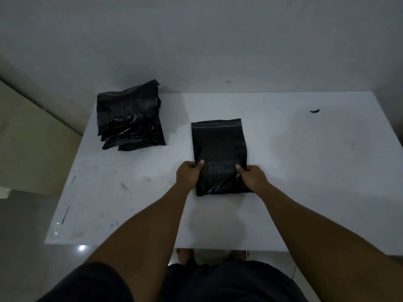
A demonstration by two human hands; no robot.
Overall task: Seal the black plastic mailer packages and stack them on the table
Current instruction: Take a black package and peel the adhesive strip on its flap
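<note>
Person: dark shorts (218, 282) fill the near edge; both bare forearms reach forward over the surface (305, 171), which is white and scuffed.
Left hand (188, 174): grips the left edge of the black mailer (219, 147), thumb laid on its top face and the fingers curled round the edge.
Right hand (254, 177): grips the right edge of the same mailer, thumb on top and fingers wrapped round the side; how far they go beneath cannot be told.
Black mailer: lies flat on the surface between the hands, held at its near half, with its long side running away from the person; a paler band crosses its far end.
Stack of mailers (130, 118): black packages piled unevenly near the far left corner of the surface, well apart from the hands.
Black scrap (314, 110): a small dark piece at far right.
Wall (218, 40): plain grey, behind the far edge.
</note>
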